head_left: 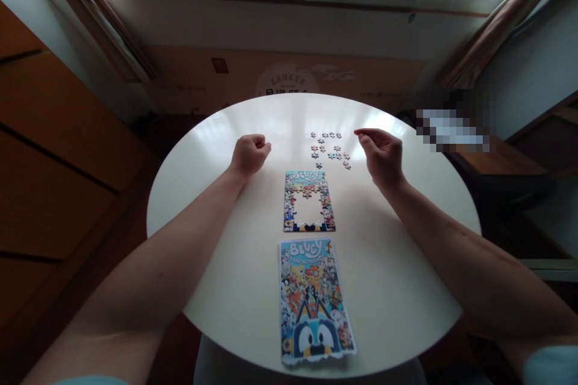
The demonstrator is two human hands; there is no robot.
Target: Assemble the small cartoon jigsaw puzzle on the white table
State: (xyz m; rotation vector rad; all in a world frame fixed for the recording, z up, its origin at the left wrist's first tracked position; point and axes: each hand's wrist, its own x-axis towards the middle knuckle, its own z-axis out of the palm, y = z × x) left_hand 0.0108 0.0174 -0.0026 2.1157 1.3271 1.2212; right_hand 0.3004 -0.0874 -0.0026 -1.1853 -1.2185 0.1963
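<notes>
A partly assembled puzzle [310, 226] lies mid-table, its border joined around an open centre where the white tabletop shows. Several loose pieces [332, 156] are scattered beyond it, a little to the right. Nearer me is a printed Bluey picture [311, 295] with a torn lower edge. My left hand [250, 153] rests on the table left of the loose pieces, curled into a fist with nothing visible in it. Right of the pieces is my right hand [382, 153], thumb and forefinger pinched together; anything between the fingertips is too small to make out.
The round white table [180, 216] has its far edge near a wall under the windows. A brown wooden surface [487, 162] stands beyond its right side. Orange cabinets [54, 132] are on the left.
</notes>
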